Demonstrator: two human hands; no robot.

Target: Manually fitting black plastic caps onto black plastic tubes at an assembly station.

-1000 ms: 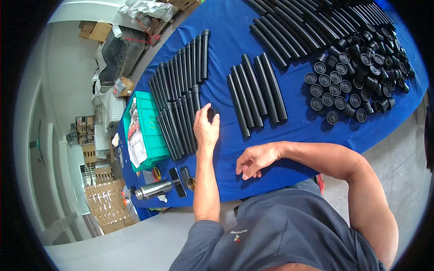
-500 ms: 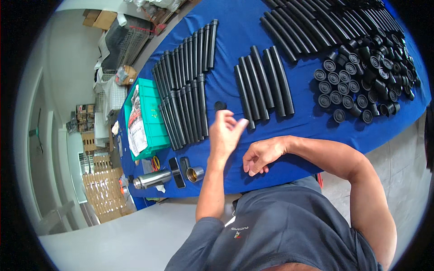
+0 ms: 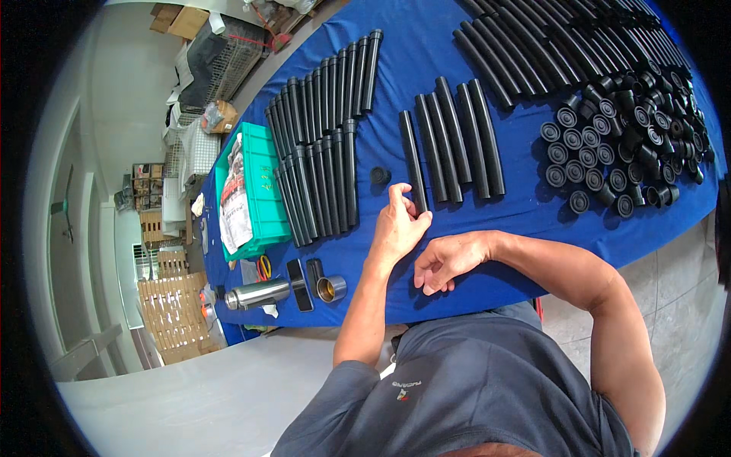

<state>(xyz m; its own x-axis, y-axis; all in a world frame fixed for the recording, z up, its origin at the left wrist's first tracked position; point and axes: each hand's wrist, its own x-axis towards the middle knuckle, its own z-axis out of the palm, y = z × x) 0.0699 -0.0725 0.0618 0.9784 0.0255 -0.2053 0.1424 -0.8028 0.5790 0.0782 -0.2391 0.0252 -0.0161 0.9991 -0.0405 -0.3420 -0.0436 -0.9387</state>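
A black tube point(image 3: 411, 156) lies at the left of a small group of loose black tubes point(image 3: 451, 145), a narrow gap apart from them. My left hand point(image 3: 396, 228) is closed on its near end, fingers on the left side and thumb by the end. Just left of that tube, beyond my fingers, a round black cap point(image 3: 380, 176) rests alone on the blue cloth. My right hand point(image 3: 449, 263) hangs loosely curled near the table's front edge, with nothing visible in it.
Capped black tubes point(image 3: 324, 171) lie in two rows at left, beside a green crate point(image 3: 263, 190). A steel flask point(image 3: 257, 295), a phone point(image 3: 300, 286) and a metal cup point(image 3: 331, 288) stand near the front edge. Many caps point(image 3: 590, 156) and more tubes point(image 3: 525, 49) cover the right side.
My left hand has gone from beside the lone cap to the nearest tube's end and taken hold. That tube has shifted slightly left of its group. My right hand has stayed curled in place.
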